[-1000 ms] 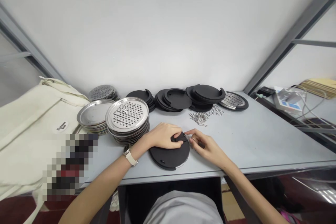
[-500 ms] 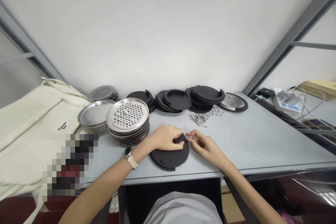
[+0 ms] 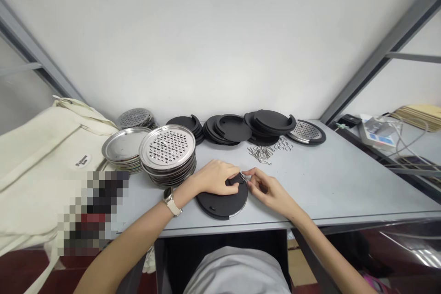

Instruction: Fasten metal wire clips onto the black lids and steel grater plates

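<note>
A black round disc (image 3: 220, 204) with a thin shiny rim at its lower right lies near the table's front edge. My left hand (image 3: 218, 178) is closed on its upper part, fingers and thumb gripping a raised black piece there. At the disc's upper right edge, my right hand (image 3: 263, 187) pinches a small metal hook (image 3: 244, 177) against that piece. Exactly how the hook meets the disc is too small to tell. Beyond my hands lie a pile of loose metal hooks (image 3: 260, 154) and several metal rings (image 3: 284, 144).
Left of my hands stand a stack of round metal grater plates (image 3: 167, 147) and a stack of plain metal discs (image 3: 126, 143). Black round holders (image 3: 234, 128) line the wall, with a finished-looking grater (image 3: 308, 132) at right. A cream cloth bag (image 3: 41, 161) covers the left side.
The disc and both hands stay nearly in place. The hook in my right fingers has shifted slightly at the disc's edge. The whole view has moved a little.
</note>
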Demonstrator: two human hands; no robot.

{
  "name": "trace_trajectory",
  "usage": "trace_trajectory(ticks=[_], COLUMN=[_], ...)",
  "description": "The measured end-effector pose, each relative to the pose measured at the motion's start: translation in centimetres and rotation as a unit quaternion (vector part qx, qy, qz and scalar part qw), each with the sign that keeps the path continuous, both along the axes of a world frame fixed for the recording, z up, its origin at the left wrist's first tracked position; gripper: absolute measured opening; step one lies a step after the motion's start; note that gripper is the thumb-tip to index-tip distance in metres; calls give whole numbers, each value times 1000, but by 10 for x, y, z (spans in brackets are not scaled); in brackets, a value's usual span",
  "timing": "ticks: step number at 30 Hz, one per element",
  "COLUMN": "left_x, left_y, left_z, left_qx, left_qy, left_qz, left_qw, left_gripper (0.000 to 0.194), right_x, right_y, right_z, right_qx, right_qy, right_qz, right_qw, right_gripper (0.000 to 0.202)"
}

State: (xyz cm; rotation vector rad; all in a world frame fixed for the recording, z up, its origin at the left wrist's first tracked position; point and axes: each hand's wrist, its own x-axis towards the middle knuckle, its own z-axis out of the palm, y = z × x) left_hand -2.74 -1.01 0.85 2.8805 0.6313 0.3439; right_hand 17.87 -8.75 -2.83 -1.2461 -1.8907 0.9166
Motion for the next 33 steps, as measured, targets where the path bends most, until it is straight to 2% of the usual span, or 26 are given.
trace_trajectory(ticks=[16, 20, 33], left_x=[-1, -2, -2], left_y=[0, 2, 4], left_z=[-2, -3, -4], left_qx=[-1, 3, -2], left_qy=[-4, -3, 5], left_qz=[-12, -32, -45], left_qw=[1000, 999, 999], left_gripper=[15, 15, 18], right_x=[-2, -3, -2], right_y=[0, -2, 0], right_z=[2, 6, 5], right_qx=[10, 2, -32], right_qy=[6, -8, 25], right_qz=[-5, -10, 0], right_qw=[1000, 1000, 999], right_gripper=[20, 22, 22])
